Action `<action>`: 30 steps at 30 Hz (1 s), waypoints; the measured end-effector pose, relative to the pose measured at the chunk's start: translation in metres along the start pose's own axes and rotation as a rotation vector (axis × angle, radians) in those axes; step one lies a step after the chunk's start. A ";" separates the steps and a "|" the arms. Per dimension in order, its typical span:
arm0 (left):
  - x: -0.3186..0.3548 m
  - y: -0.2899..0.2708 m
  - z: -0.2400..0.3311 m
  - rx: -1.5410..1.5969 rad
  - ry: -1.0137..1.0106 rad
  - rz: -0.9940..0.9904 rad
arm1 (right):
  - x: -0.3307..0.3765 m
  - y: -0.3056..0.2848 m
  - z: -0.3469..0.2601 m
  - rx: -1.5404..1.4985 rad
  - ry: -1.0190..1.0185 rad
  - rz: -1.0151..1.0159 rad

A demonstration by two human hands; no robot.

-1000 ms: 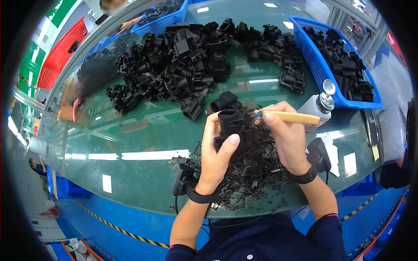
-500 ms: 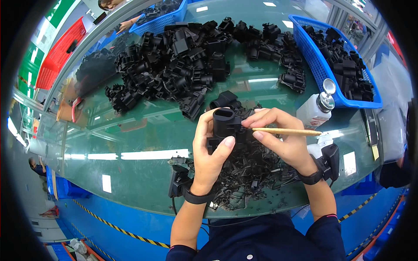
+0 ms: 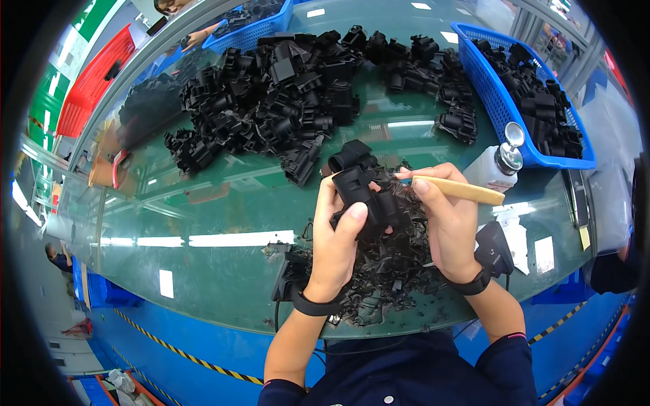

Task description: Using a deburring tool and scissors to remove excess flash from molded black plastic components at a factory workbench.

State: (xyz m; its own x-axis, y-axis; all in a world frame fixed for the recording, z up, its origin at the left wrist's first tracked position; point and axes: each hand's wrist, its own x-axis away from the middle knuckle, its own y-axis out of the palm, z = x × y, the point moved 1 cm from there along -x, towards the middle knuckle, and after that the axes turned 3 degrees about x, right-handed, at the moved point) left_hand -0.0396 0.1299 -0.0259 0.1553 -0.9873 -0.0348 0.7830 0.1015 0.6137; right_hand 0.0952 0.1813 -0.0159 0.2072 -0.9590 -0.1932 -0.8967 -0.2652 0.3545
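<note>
My left hand (image 3: 333, 252) is closed around a black plastic housing (image 3: 353, 186), a moulded part with a tubular body, its thumb pressed on the near side. The housing is tilted over the scraps. In my right hand (image 3: 452, 230) is a slim tool with a flat tan handle (image 3: 470, 191), pinched between thumb and fingers; its working tip is hard to make out. The right fingertips are a short way right of the housing. Another black housing (image 3: 349, 154) lies just beyond the held one. Beneath both hands spreads a heap of thin black plastic trimmings (image 3: 386, 274).
A big pile of black housings (image 3: 271, 101) covers the far table. At right stand a blue basket (image 3: 487, 88) of housings and a white pump bottle (image 3: 489, 169). A co-worker's hand (image 3: 198, 38) shows at the far left, near another blue basket (image 3: 261, 30).
The housing has tipped over from nearly upright. My right hand has drawn slightly away from it, and the tan handle has turned to show its broad side.
</note>
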 end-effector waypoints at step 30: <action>-0.003 -0.005 0.009 -0.071 0.154 0.139 | -0.018 -0.016 -0.009 0.089 -0.225 -0.171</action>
State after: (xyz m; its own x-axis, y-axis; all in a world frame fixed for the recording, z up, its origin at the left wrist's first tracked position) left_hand -0.0493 0.1312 -0.0222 0.3511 -0.9332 -0.0770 0.7869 0.2495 0.5643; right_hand 0.1099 0.2016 -0.0101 0.2756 -0.8521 -0.4450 -0.8889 -0.4021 0.2194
